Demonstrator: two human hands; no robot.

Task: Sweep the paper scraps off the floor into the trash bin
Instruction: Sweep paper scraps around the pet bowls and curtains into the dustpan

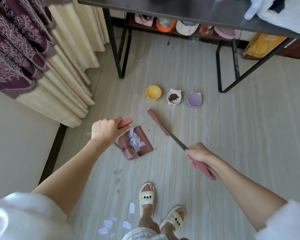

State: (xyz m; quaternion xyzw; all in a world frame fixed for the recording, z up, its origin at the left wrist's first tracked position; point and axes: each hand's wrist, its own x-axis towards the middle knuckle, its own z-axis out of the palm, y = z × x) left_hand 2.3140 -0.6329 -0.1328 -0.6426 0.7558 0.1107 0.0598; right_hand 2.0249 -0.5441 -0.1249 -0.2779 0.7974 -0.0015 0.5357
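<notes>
While the left hand (pixel 105 129) grips the pink plastic dustpan's (pixel 136 145) handle, white paper scraps (pixel 135 142) heaped inside (more lie nearer), the right hand (pixel 198 154) clasps the pink long-handled broom (pixel 163 129), pointing far-left.

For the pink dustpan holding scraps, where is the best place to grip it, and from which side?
Grip the dustpan by its upright handle's pink top, from above, as the left hand does. The handle rises from the back wall, so the pan hangs with paper scraps inside.
</notes>
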